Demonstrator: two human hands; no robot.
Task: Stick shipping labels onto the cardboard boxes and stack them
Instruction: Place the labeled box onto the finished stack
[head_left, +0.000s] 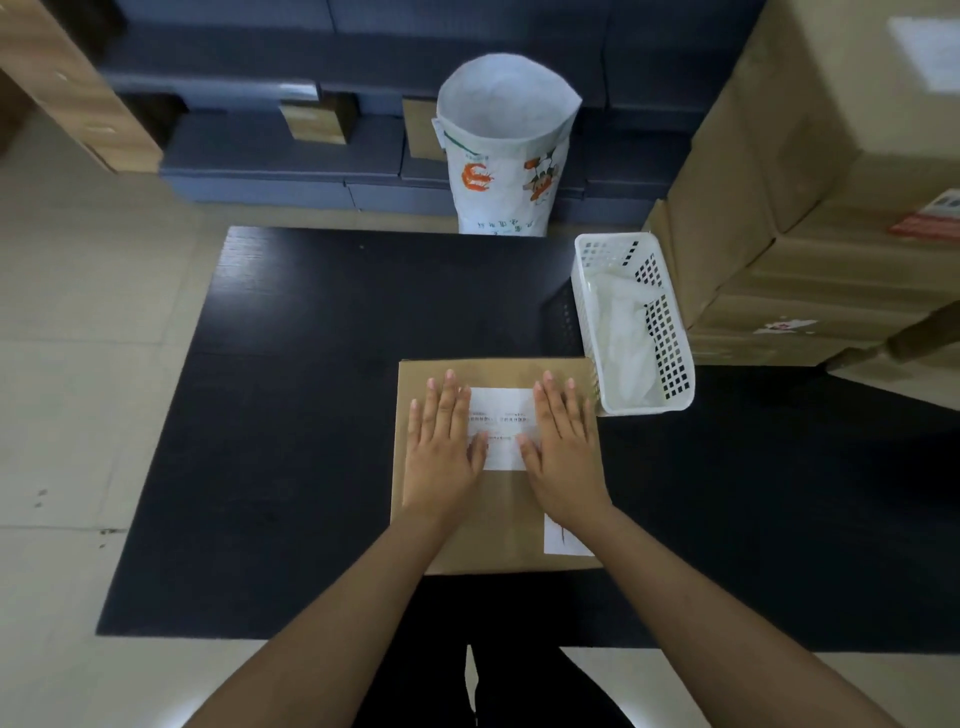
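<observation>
A cardboard box (496, 467) sits at the centre of the frame on a dark worktop (311, 415), its far right corner just beside a white basket (631, 325). A white label (501, 428) lies flat on the box top, towards the far edge. The left hand (444, 449) rests palm down over the label's left side and the right hand (563, 449) over its right side; both sets of fingers are straight and slightly spread, pressing on the label and cardboard, thumbs pointing inward onto the label's near edge. A second white sticker (563, 538) shows at the box's near right corner, partly hidden by the right forearm.

The basket holds what looks like crumpled white paper or plastic, though the view is too soft to be sure. Beyond the worktop, at upper centre, a white sack (506, 156) with orange print stands open on the floor. Larger boxes (810, 208) are stacked at the upper right, some carrying labels. Dark blue bins (270, 156) line the top of the frame
</observation>
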